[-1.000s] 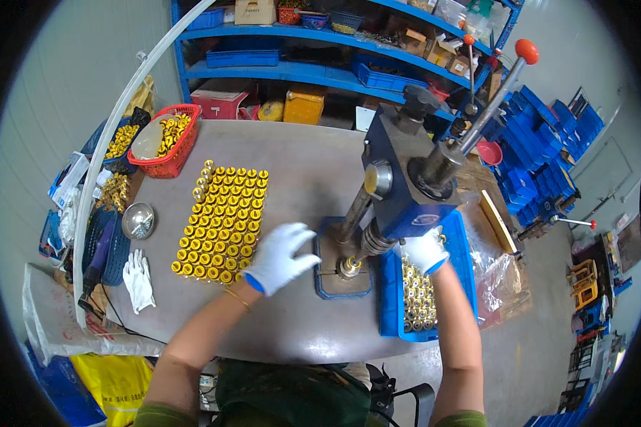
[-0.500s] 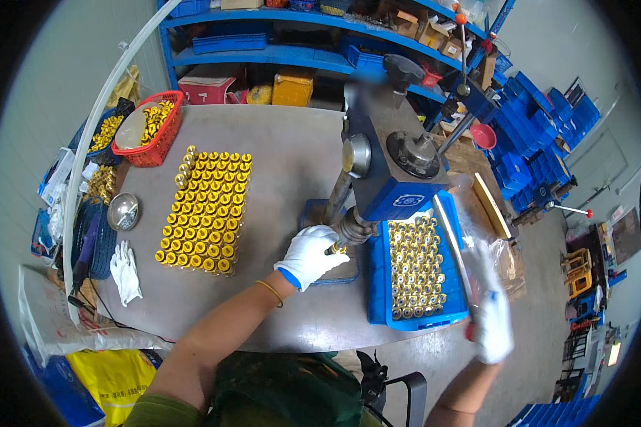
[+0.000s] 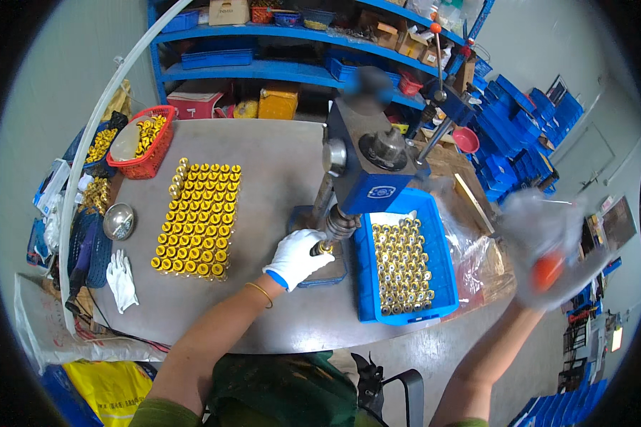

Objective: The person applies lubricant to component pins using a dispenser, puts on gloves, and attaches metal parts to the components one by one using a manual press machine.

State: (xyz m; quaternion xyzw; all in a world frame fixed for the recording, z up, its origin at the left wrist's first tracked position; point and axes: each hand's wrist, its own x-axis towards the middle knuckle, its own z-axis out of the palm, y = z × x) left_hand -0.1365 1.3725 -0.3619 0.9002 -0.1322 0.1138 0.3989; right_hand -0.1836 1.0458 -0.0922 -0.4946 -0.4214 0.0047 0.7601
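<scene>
Head view, folks: what had just changed?

> Right hand in a white glove (image 3: 538, 238) had left the blue plastic tray (image 3: 443, 269) and swung out right, overlapping a red ball knob (image 3: 546, 270) – too blurred to tell whether it gripped. White-gloved left hand (image 3: 298, 259) had moved from the open table onto the press base, and was pinching a small gold-and-dark cylindrical part (image 3: 323, 248) just below the spindle of the dark-blue metal press (image 3: 377, 171). I'd guess it was steadying that part.

And the containers?

> Tray held rows of brass-and-silver round parts (image 3: 399, 277); red plastic basket (image 3: 149, 165) had yellow pieces (image 3: 149, 133) – shiny metal bowl (image 3: 112, 215), tiny silvery bits (image 3: 122, 232).
</scene>
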